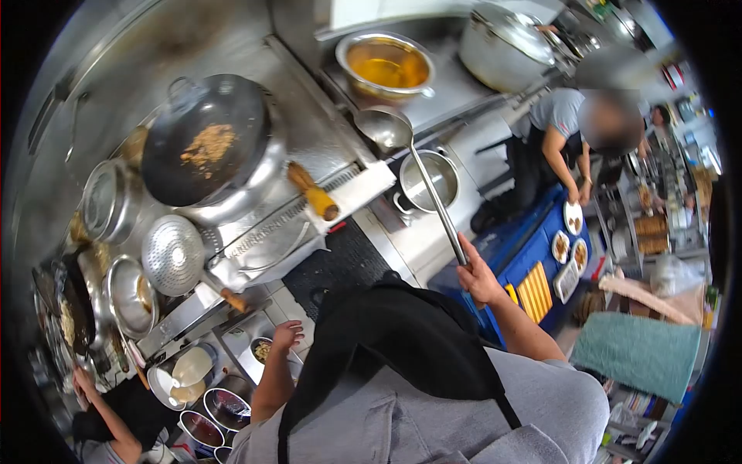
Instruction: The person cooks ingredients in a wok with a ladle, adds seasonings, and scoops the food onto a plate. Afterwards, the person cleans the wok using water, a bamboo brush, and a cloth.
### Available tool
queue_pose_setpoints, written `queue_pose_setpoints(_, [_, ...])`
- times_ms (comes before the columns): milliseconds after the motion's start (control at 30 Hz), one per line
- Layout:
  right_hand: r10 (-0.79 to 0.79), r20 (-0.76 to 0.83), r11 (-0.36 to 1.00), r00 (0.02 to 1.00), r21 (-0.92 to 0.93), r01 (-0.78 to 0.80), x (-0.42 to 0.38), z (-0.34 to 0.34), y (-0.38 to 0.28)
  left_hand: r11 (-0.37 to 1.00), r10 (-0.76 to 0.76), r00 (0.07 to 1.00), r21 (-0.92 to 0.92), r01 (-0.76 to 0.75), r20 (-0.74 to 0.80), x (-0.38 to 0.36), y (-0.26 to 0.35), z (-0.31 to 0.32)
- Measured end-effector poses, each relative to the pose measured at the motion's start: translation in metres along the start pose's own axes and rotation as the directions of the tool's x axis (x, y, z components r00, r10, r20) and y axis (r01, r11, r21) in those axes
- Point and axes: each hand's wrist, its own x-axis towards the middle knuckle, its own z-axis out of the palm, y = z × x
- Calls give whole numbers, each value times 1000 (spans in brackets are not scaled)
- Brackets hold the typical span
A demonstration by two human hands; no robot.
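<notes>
The right hand point(477, 278) grips a long steel ladle point(413, 166) by its handle, bowl pointing far-left toward the wok point(207, 143). The left hand point(286, 336) hangs loosely open above seasoning containers point(261, 349).

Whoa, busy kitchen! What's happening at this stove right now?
A person in a grey shirt and black apron stands at a steel cooking range. Their right hand grips the long handle of a ladle, its bowl raised near a pot of yellow liquid. Their left hand hovers over small containers by the counter edge, holding nothing. A black wok with a little browned food sits on the burner. Another person handles plates on a blue surface nearby.
</notes>
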Motion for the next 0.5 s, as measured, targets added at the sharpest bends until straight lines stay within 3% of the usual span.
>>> queue_pose_setpoints(67, [153,26,962,988,223,-155,-23,22,14,996,-25,1000,82,26,-5,1,-25,31])
queue_pose_setpoints(100, [167,9,963,986,214,-165,-34,-45,56,992,-38,999,122,39,-8,1,-37,48])
queue_pose_setpoints(167, [238,-24,958,971,172,-230,-27,-59,83,939,-335,938,48,341,-92,8,-69,54])
queue_pose_setpoints(233, [246,-9,942,969,235,-238,-1,-77,118,956,-260,965,139,260,-16,3,-63,51])
queue_pose_setpoints(300, [304,-40,952,952,-15,-305,27,-89,156,960,-191,980,221,174,58,0,-50,64])
queue_pose_setpoints(367, [279,-57,955,959,-92,-283,53,-93,197,980,-171,985,98,174,-31,11,-23,85])
queue_pose_setpoints(500, [200,-100,956,975,-199,-216,71,-98,236,996,-62,993,58,68,-99,-17,89,162])
